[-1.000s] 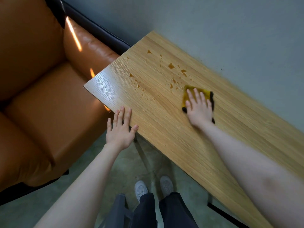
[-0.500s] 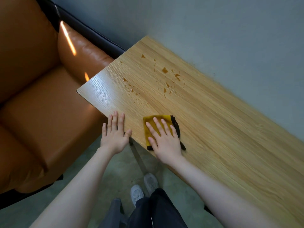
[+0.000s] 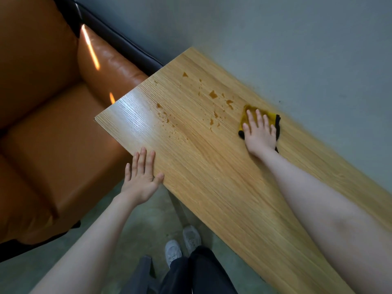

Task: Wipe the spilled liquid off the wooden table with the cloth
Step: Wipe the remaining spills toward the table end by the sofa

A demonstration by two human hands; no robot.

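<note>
A long wooden table (image 3: 212,177) runs from upper left to lower right along a grey wall. Brown drops and small puddles of spilled liquid (image 3: 212,94) dot its far left part. A yellow cloth with a black edge (image 3: 273,117) lies flat near the table's far edge, just right of the spill. My right hand (image 3: 259,132) presses flat on the cloth with fingers spread, covering most of it. My left hand (image 3: 141,177) rests open on the table's near edge, fingers straight, holding nothing.
An orange leather sofa (image 3: 53,124) stands close against the table's left end. The grey wall (image 3: 297,49) borders the table's far side. Below the near edge are the concrete floor, my legs and grey shoes (image 3: 182,245).
My right hand slid the cloth from the table's near edge back out to the far edge beside the spill. My left hand has stayed on the near edge.
</note>
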